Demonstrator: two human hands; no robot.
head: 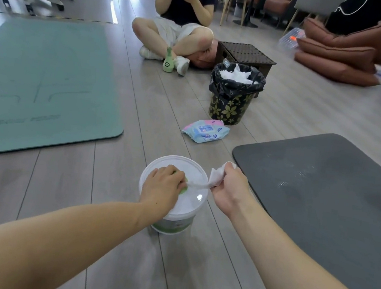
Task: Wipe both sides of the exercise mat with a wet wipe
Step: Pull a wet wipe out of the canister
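A white tub of wet wipes [193, 168] with a green dispenser opening stands on the wooden floor in front of me. My left hand [162, 187] presses down on its lid, fingers over the green opening. My right hand [229, 190] grips a white wet wipe [217, 175] that stretches from the opening toward the right. A dark grey exercise mat [328, 185] lies flat on the floor at the right, close to my right hand. A teal exercise mat [41, 82] lies flat at the left.
A flowered bin [231, 106] lined with a black bag holds used white wipes. A blue pack of baby wipes [206, 132] lies beside it. A person sits cross-legged ahead, a green bottle [168, 61] at their feet. A brown stool [246, 54] and cushions [339, 59] stand behind.
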